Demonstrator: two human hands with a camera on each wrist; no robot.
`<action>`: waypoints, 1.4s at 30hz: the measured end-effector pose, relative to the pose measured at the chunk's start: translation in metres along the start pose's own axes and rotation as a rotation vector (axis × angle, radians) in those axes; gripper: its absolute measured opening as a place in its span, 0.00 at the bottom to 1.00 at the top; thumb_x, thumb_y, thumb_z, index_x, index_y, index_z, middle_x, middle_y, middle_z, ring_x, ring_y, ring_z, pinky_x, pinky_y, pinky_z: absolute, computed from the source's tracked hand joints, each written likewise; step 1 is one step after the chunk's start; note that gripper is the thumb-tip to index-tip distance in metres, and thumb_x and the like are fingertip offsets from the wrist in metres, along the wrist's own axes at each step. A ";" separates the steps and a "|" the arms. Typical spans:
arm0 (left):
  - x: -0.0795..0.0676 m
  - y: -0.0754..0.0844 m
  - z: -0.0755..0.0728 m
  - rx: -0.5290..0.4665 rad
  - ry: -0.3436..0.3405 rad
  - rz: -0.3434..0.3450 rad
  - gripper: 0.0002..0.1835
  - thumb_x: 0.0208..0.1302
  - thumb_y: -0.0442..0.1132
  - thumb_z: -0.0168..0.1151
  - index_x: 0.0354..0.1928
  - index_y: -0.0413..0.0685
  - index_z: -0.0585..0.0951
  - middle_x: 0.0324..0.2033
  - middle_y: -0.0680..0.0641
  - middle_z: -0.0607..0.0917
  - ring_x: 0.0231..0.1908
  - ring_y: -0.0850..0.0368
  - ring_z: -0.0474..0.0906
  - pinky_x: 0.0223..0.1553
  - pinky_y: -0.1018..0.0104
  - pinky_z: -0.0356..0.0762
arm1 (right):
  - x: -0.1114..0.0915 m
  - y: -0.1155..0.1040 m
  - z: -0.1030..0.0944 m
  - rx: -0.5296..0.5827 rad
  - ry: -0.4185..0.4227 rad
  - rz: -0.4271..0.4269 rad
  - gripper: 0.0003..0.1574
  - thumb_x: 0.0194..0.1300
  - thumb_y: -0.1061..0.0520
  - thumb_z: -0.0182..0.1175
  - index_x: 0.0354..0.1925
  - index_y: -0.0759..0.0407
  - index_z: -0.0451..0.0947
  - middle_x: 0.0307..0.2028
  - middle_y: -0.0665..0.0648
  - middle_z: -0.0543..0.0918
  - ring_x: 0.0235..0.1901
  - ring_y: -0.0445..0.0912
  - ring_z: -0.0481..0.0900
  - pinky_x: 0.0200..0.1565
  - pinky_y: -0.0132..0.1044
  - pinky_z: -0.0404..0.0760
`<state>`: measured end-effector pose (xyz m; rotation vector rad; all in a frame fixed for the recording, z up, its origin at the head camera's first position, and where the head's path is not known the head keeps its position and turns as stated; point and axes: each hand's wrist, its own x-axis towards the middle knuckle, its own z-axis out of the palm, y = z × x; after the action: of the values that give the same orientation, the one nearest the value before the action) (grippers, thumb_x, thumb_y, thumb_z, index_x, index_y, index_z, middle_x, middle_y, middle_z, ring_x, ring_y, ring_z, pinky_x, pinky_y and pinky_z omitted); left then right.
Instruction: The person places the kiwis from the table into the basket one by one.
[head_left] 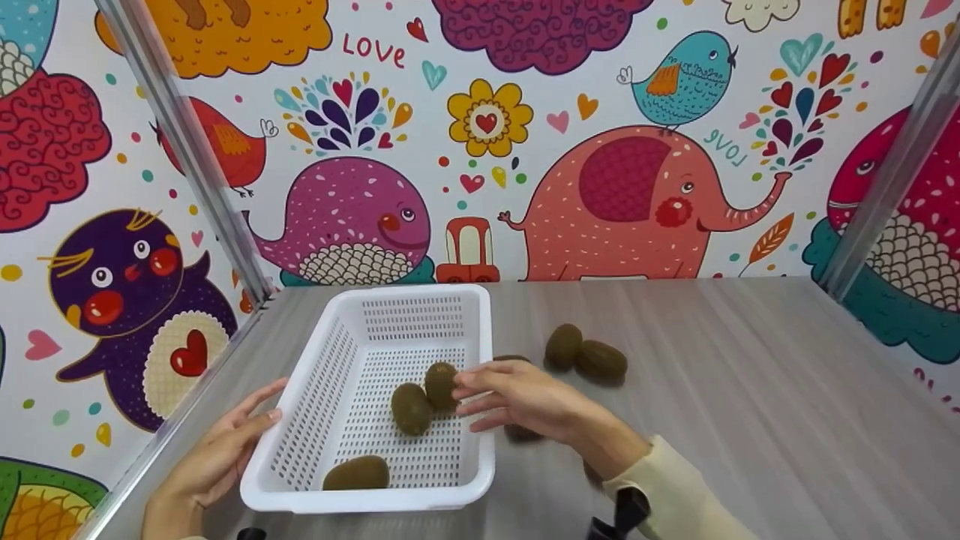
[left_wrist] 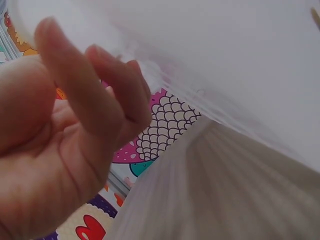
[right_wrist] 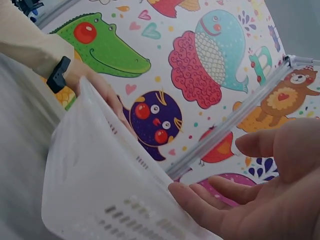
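Observation:
A white perforated plastic basket (head_left: 371,499) has three brown kiwis inside; one kiwi (head_left: 356,473) lies against its near wall, and another kiwi (head_left: 412,409) touches a third (head_left: 441,386). My left hand (head_left: 217,454) holds the basket's left rim, with thumb and fingers bent at the edge. In the left wrist view the basket's pale wall (left_wrist: 240,65) slants above the table surface. Over the right rim reaches my right hand (head_left: 529,397), its fingers loosely extended near the third kiwi and gripping nothing. The right wrist view shows those fingers (right_wrist: 200,205) beside the basket's outer wall.
Two kiwis, one upright-looking (head_left: 563,347) and one lying (head_left: 601,363), sit together on the grey wood-grain table (head_left: 720,390). More kiwis are partly hidden behind my right hand and wrist. Patterned walls (head_left: 487,67) with metal corner posts (head_left: 187,142) bound the table.

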<state>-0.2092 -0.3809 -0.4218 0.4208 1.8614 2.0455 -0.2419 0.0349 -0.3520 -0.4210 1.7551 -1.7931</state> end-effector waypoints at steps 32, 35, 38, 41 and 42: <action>-0.003 0.000 -0.003 -0.012 -0.014 -0.011 0.25 0.82 0.38 0.35 0.65 0.84 0.68 0.56 0.57 0.84 0.56 0.54 0.83 0.55 0.51 0.83 | -0.071 0.037 -0.097 -0.234 0.246 0.041 0.36 0.72 0.41 0.58 0.63 0.66 0.69 0.56 0.58 0.82 0.52 0.51 0.85 0.46 0.39 0.87; -0.002 0.000 -0.002 -0.002 -0.007 -0.010 0.25 0.82 0.38 0.36 0.64 0.84 0.68 0.56 0.58 0.84 0.56 0.54 0.83 0.56 0.51 0.83 | -0.074 0.039 -0.102 -0.261 0.276 0.063 0.37 0.70 0.42 0.61 0.64 0.66 0.69 0.57 0.60 0.80 0.51 0.51 0.84 0.46 0.40 0.87; 0.000 0.000 0.000 0.005 0.000 -0.009 0.25 0.82 0.38 0.36 0.64 0.84 0.68 0.55 0.58 0.84 0.55 0.54 0.83 0.56 0.51 0.83 | -0.078 0.040 -0.107 -0.300 0.304 0.085 0.38 0.68 0.42 0.64 0.64 0.65 0.69 0.56 0.61 0.80 0.49 0.49 0.81 0.46 0.40 0.87; 0.001 0.000 0.001 0.014 0.011 -0.008 0.25 0.82 0.39 0.37 0.64 0.84 0.68 0.55 0.58 0.84 0.55 0.54 0.84 0.56 0.51 0.83 | -0.080 0.040 -0.111 -0.336 0.331 0.106 0.38 0.66 0.42 0.65 0.63 0.65 0.70 0.53 0.60 0.81 0.48 0.49 0.79 0.44 0.41 0.87; 0.001 0.000 0.001 0.015 0.014 -0.008 0.25 0.82 0.39 0.37 0.64 0.84 0.68 0.55 0.58 0.84 0.55 0.54 0.84 0.56 0.51 0.83 | -0.081 0.040 -0.113 -0.346 0.342 0.117 0.37 0.67 0.42 0.65 0.63 0.64 0.70 0.53 0.60 0.81 0.48 0.49 0.79 0.43 0.41 0.87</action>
<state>-0.2100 -0.3794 -0.4215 0.4030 1.8851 2.0351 -0.2391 0.1752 -0.3864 -0.1455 2.2910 -1.5480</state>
